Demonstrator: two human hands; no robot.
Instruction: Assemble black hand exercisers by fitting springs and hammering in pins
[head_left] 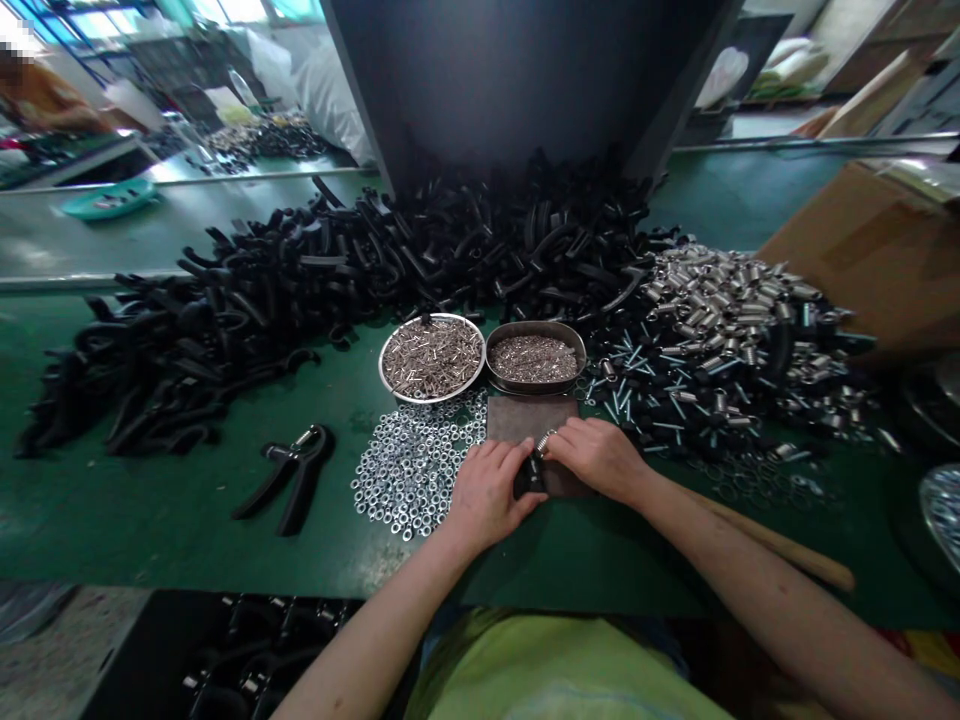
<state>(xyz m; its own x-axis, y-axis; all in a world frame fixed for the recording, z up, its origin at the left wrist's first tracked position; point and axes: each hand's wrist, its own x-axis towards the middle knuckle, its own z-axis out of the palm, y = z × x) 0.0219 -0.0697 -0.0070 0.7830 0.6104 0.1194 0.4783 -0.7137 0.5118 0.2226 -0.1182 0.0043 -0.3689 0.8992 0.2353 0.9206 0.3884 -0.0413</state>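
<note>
My left hand (487,492) and my right hand (598,456) meet over a dark brown pad (529,417) near the front edge of the green table (135,510). The left hand's fingers are closed on a small black plastic piece (530,474). The right hand pinches a small metal spring (544,441) against the top of that piece. Just left of my hands lies a spread of silver washers (409,462). A finished black hand gripper (289,476) lies further left.
A round pan of metal pins (431,357) and an oval pan of small parts (535,357) stand behind the pad. A big heap of black handles (337,270) fills the back, springs (720,300) pile at right. A wooden stick (780,545) lies by my right forearm. A cardboard box (870,250) is far right.
</note>
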